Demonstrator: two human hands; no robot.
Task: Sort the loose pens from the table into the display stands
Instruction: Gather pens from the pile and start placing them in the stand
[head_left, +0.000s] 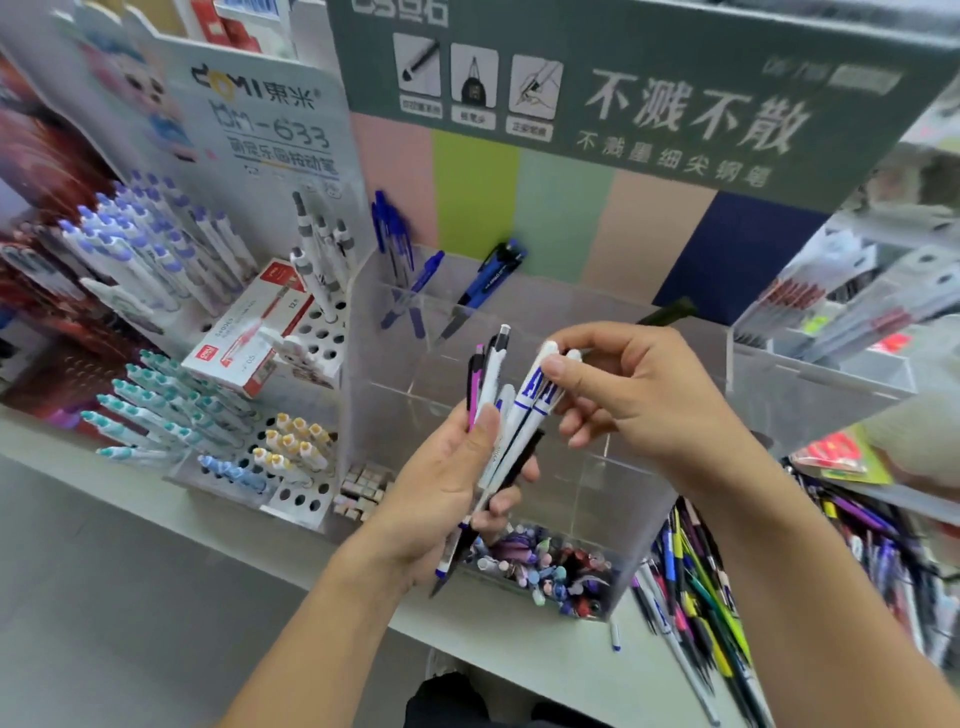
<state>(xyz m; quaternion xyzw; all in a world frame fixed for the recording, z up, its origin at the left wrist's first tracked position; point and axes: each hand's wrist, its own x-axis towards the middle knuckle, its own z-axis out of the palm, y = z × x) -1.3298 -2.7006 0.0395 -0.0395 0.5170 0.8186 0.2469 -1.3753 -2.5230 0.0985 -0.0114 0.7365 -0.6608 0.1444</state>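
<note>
Sorting looks early: few pens (400, 249) stand in the clear stand (675, 415), and a big pile (696, 587) remains on the table (156, 571). The left hand (441, 499) grips a bunch (488, 395); the right hand (634, 395) pinches two white pens (540, 389) from it.

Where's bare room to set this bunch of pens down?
Bare tabletop lies along the near edge, between the peg stand and the clear acrylic bin. Right of the bin is crowded with the loose pen pile.
</note>
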